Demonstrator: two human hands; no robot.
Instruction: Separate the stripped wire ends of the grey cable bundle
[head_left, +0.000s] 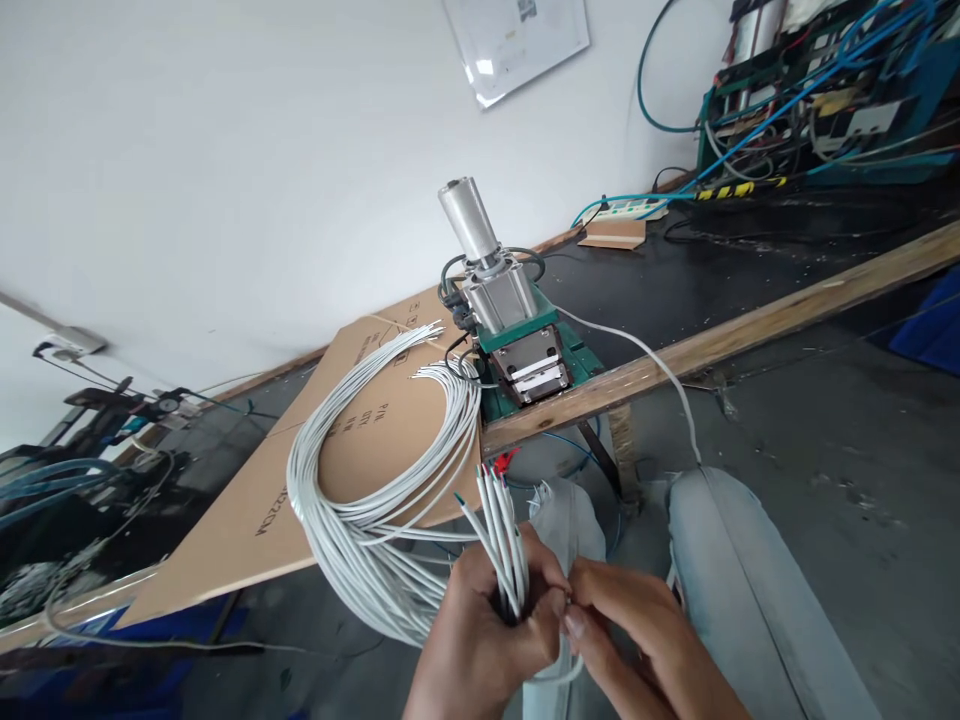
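My left hand (pixel 480 630) is closed around a bunch of grey cable ends (pixel 501 525) that stick up from the fist, with coloured inner wires showing at their tips. My right hand (pixel 637 625) touches the same bunch from the right, its thumb and fingers pinched at the cables just beside the left fist. The cables belong to a large grey coil (pixel 352 500) that loops over a cardboard sheet (pixel 247 510) on the bench to the left. Straight ahead on the bench edge stands a small green pneumatic press (pixel 517 340) with a silver cylinder on top.
A wooden rail (pixel 750 330) edges the black bench. A white cable (pixel 660 370) runs from the press down to my knees (pixel 720 530). Machinery with blue hoses (pixel 817 90) stands at the back right, a power strip (pixel 626 208) near the wall, and dark equipment (pixel 82 450) at the left.
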